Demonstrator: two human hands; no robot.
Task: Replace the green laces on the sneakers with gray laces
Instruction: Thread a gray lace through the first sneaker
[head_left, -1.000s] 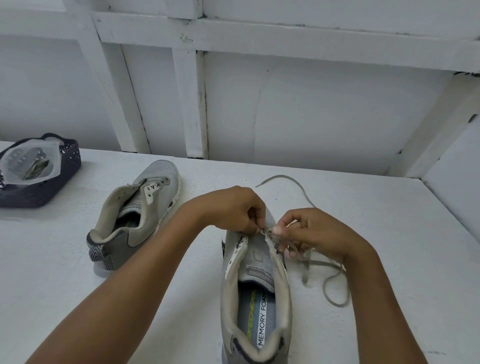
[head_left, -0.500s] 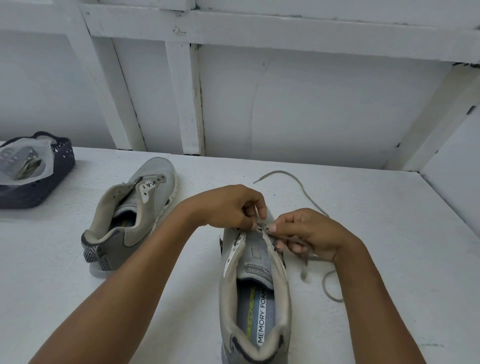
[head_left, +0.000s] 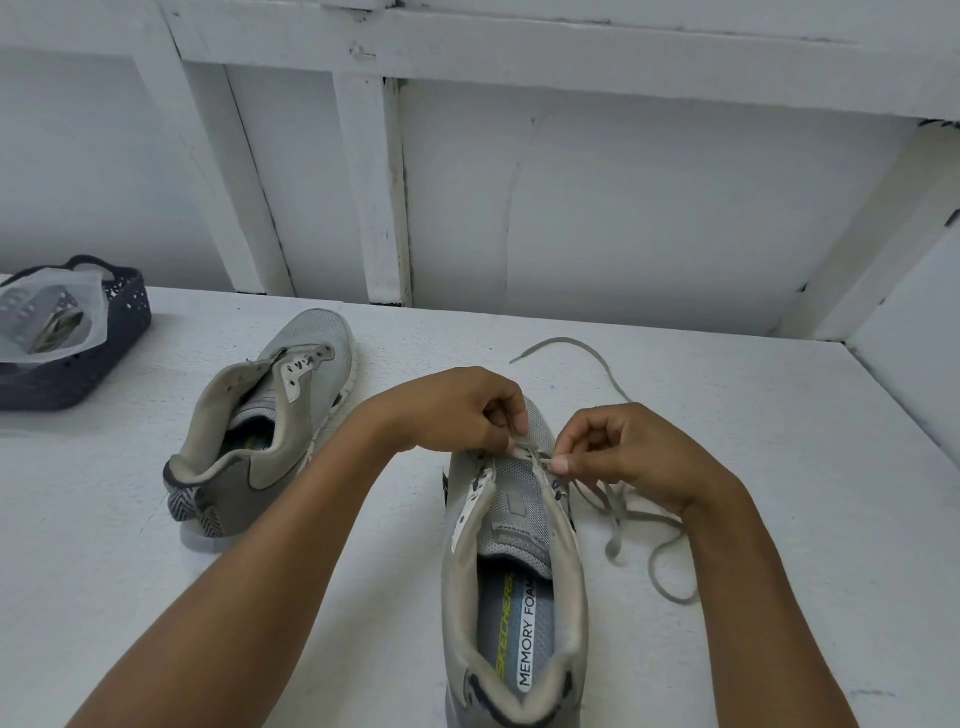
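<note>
A grey sneaker (head_left: 511, 597) stands in front of me on the white table, toe pointing away. My left hand (head_left: 457, 410) pinches the left eyelet flap near the toe. My right hand (head_left: 628, 457) pinches the gray lace (head_left: 618, 525) at the right eyelets. The lace's loose length trails to the right of the shoe and loops back toward the wall. A second grey sneaker (head_left: 260, 426), with no lace in it, lies tilted to the left. No green lace is visible.
A dark perforated basket (head_left: 124, 317) holding a clear plastic bag (head_left: 47, 322) sits at the far left of the table. A white panelled wall (head_left: 623, 208) closes the back and the right side.
The view has dipped slightly. My right hand has shifted a little right and lower along the eyelets, and the lace's loose loops have spread out beside the shoe.
</note>
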